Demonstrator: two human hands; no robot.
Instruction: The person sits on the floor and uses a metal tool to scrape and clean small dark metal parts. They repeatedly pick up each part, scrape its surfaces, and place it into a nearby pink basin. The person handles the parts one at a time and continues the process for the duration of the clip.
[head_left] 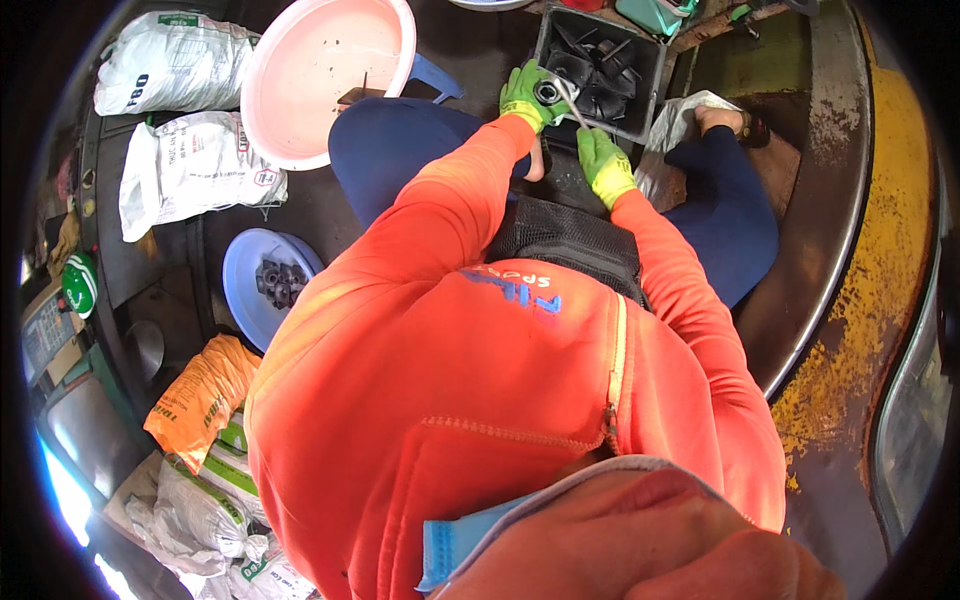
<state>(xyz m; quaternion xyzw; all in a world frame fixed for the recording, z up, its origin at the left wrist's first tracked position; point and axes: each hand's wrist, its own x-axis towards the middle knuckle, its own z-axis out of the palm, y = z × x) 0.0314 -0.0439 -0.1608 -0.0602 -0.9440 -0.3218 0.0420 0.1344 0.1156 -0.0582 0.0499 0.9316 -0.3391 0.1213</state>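
Note:
My left hand (pixel 530 97), in a yellow-green glove, is closed around a small dark part with a ring-shaped opening (pixel 547 92). My right hand (pixel 605 168), gloved alike, grips a thin pale rod-like tool (pixel 573 107). The tool slants up and leftward, its far end beside the ring-shaped part; whether they touch I cannot tell. Just beyond both hands stands a black rectangular crate (pixel 645 118), holding several dark finned parts (pixel 606 75). The held end of the tool is hidden in my right glove.
At the upper left is a large pink basin (pixel 262 95), with white sacks (pixel 185 165) beside it. A blue basin (pixel 240 290) holds dark parts (pixel 281 283). An orange bag (pixel 205 400) lies at the lower left. A yellow, rusted metal edge (pixel 850 330) curves along the right.

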